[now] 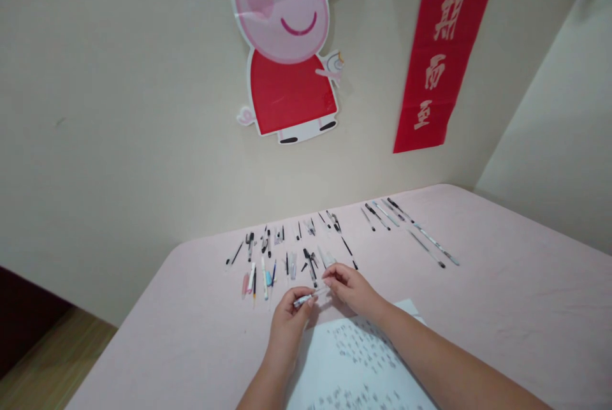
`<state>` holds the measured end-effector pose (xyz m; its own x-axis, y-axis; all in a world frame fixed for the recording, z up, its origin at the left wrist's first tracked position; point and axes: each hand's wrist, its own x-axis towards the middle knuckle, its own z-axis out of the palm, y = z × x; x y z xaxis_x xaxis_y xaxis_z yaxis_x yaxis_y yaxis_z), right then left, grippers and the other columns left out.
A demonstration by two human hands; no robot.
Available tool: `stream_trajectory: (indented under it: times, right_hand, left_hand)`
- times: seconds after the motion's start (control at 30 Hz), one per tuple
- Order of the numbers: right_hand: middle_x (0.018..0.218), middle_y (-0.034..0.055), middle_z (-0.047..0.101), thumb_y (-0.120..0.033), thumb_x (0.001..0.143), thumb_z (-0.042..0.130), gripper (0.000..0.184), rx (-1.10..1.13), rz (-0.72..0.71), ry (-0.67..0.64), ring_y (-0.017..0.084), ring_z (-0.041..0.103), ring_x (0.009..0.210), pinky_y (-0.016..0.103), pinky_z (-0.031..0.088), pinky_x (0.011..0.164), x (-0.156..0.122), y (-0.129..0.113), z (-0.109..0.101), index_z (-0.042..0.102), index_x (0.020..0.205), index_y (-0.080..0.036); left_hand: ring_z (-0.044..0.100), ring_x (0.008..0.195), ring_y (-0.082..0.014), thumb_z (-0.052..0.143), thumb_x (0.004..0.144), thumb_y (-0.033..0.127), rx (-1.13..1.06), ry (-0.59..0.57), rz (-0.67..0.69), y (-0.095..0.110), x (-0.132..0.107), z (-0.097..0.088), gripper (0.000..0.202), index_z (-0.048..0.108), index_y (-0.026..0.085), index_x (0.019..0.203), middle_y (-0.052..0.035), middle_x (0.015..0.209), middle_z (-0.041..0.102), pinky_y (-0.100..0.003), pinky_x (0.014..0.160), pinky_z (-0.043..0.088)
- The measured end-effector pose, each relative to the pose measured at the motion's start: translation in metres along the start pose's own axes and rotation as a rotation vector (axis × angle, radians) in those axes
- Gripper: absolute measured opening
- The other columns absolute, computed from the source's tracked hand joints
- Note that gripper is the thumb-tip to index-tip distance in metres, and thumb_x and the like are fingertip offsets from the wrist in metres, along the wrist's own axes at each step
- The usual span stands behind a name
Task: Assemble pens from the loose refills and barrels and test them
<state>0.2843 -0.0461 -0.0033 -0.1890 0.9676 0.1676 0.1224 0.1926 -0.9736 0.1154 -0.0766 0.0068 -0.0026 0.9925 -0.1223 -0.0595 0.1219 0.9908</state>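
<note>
My left hand (288,319) and my right hand (352,287) meet over the pink table (502,308), both pinched on one clear pen (308,298) held level between them. The left fingers grip its near end and the right fingertips hold its far, transparent end. Just beyond the hands lie several pens and loose pen parts (287,257), spread in rows. A white sheet of paper with handwriting (356,365) lies under my forearms.
Further right, several whole pens (406,225) lie in a row near the wall. A pink cartoon pig cut-out (291,46) and a red banner (442,46) hang on the beige wall. The table's left edge drops to a wooden floor (48,372).
</note>
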Motion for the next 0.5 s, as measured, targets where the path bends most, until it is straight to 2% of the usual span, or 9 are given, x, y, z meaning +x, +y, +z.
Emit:
stream_trajectory:
  times: [0.23,0.5]
  right_hand:
    - [0.059,-0.0052,0.045,-0.042,0.080,0.057,0.022,0.062,0.037,-0.031,0.010,0.043,0.054,0.022,0.033,0.049,-0.0011,-0.0018,-0.0005,0.057,0.085,-0.020]
    - [0.054,-0.0075,0.044,-0.041,0.078,0.059,0.023,0.095,0.071,-0.052,0.009,0.040,0.047,0.020,0.029,0.045,-0.0018,-0.0048,0.0013,0.057,0.086,-0.020]
  left_hand:
    - [0.055,0.060,-0.0115,0.075,0.062,0.036,0.010,-0.003,0.010,-0.0003,0.0003,-0.0004,0.029,0.067,0.016,0.080,-0.0024,0.072,0.066,-0.021,0.056,0.041]
    - [0.057,0.061,-0.0130,0.075,0.061,0.038,0.011,-0.013,0.011,0.0022,-0.0006,0.0006,0.030,0.068,0.016,0.079,-0.0030,0.071,0.067,-0.022,0.057,0.042]
